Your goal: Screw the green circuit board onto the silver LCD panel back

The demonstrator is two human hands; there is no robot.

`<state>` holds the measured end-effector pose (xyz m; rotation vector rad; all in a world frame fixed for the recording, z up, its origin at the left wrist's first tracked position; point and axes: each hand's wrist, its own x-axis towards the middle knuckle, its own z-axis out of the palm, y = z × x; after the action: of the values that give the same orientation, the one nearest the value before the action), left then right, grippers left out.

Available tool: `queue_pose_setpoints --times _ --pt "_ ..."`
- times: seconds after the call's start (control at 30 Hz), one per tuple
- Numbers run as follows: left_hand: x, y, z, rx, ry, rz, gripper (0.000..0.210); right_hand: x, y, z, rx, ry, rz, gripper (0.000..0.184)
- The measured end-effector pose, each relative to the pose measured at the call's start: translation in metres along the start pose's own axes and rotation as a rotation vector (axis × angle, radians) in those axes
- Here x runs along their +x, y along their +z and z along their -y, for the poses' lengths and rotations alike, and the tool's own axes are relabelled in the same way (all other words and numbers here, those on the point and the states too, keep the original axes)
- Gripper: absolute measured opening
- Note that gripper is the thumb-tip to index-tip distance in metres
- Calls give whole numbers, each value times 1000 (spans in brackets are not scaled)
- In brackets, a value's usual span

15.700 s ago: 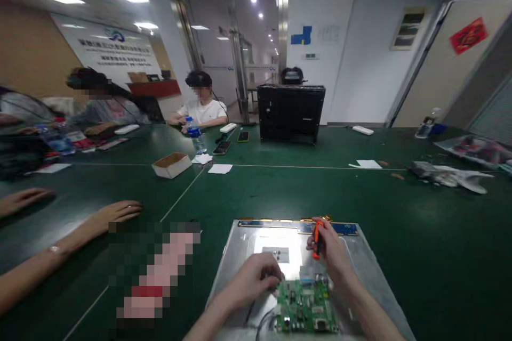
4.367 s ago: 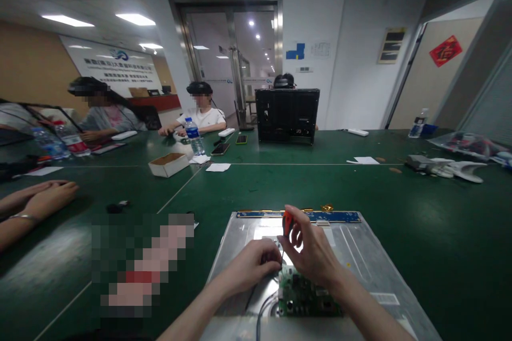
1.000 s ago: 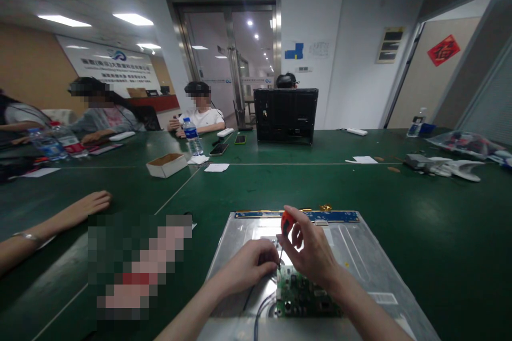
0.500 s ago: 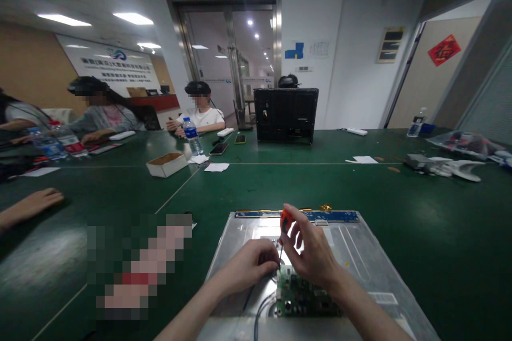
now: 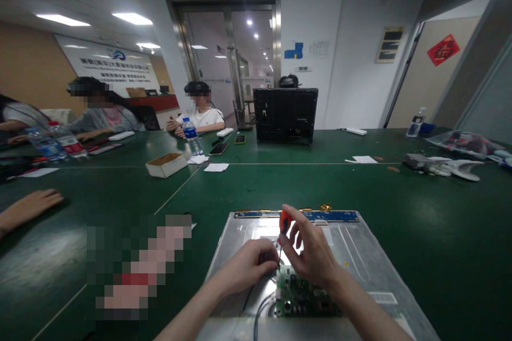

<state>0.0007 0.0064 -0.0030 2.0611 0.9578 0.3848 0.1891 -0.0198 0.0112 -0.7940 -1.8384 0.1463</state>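
A metal display panel [image 5: 356,256] lies flat on the table in front of me, with a blue circuit strip [image 5: 340,216] along its far edge. On its near half sits a green circuit board [image 5: 296,293], partly covered by my right hand. My right hand [image 5: 310,245] is closed around the red-and-black handle of a screwdriver [image 5: 285,221], held upright with its shaft pointing down at the board's upper left corner. My left hand [image 5: 258,258] has its fingers pinched beside the screwdriver's tip; whatever they hold is hidden. A dark cable [image 5: 258,314] runs toward me left of the board.
On the green table [image 5: 224,192] stand a white box [image 5: 166,164], a water bottle [image 5: 192,136] and a black monitor casing [image 5: 286,116]. Phones and paper scraps lie near them. Another person's hand [image 5: 36,205] rests at the left. Several people sit across the table.
Almost nothing differs. Both hands and the screwdriver keep their places at the board's corner, and the other person's hand at the left shifts very slightly.
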Motion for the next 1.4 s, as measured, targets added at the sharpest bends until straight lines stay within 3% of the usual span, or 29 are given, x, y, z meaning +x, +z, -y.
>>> queue_pose_setpoints --times 0.2,0.4,0.73,1.4 --pt "-1 1 2 -2 -13 -5 9 -1 0 1 20 -7 -13 64" --pt "0 2 4 -18 12 -12 12 0 2 0 -39 -38 -59 58" --pt "-1 1 1 12 25 -10 10 -1 -1 -2 29 -3 5 66" --pt "0 2 4 -22 9 -13 9 1 -1 1 47 -25 -6 60"
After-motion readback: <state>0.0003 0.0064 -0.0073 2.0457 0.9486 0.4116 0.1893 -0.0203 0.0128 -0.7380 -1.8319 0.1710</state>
